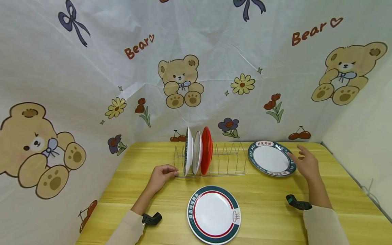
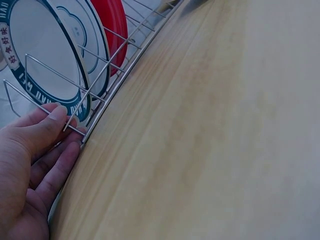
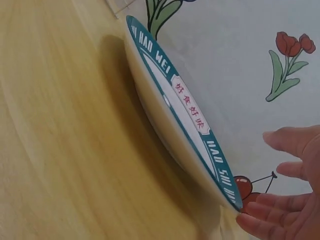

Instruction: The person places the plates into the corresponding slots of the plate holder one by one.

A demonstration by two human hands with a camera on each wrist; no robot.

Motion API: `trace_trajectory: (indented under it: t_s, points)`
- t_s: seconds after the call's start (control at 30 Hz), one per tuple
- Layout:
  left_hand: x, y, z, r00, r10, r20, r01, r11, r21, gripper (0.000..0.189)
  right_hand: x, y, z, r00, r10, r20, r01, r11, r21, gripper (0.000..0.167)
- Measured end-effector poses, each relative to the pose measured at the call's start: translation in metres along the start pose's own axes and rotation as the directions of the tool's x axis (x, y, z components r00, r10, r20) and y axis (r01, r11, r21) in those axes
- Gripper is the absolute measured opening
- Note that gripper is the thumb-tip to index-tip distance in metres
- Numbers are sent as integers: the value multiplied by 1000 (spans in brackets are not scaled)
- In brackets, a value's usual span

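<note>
Pinching the left end of the wire rack (image 1: 228, 175) with the left hand (image 1: 163, 173): thumb and fingers (image 2: 55, 120) gripped on the end wire, near the bottom rail. Right hand (image 1: 306, 164) released: fingers (image 3: 280, 202) spread, nothing in grasp, tips at the right rim of the lettered plate (image 1: 272, 158). Can't tell if touching.

Location of lettered plate: on the surface (image 1: 260, 204), just beside the rack's right end. White centre, green rim, red characters on pale panels.

In the rack, on edge, toward the left end: green-rimmed plate (image 1: 189, 151) first, white plate (image 1: 197, 153) with green edge next, red plate (image 1: 206, 151) after that.

Front plate (image 1: 213, 214): face up on the surface, in front of the rack, between the forearms. Green band, red ring inside, lettering on left side.

Beige sleeves (image 1: 324, 224) on both arms, black device (image 1: 152, 218) at each wrist. Behind: white cloth (image 1: 214, 41) with printed bears, flowers, cherries, bows.
</note>
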State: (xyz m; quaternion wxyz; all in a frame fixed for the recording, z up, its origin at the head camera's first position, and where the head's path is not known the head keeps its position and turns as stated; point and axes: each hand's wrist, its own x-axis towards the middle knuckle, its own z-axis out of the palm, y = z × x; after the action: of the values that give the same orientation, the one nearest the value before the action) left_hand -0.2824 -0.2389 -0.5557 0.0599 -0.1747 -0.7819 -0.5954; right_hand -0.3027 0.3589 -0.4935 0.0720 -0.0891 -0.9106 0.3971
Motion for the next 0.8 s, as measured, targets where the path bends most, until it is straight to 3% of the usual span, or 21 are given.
trace_trajectory:
  t_s: [0.3,0.57,0.67,0.8]
  points:
    - [-1,1,0,1000,-15,0,15,1000,-4,8,4,16,7,991,92,101,-89,995,-38,74]
    - [-6,8,3,998,-67,-2,67,998,-1,8,2,29,11,990,50,135,-42,997,-63,78]
    - [-5,5,3,997,-75,-5,75,997,7,9,2,30,9,985,69,157,-69,998,-2,79]
    - [-1,2,3,998,-58,-6,58,998,-21,9,2,26,3,968,76,240,-122,975,185,80]
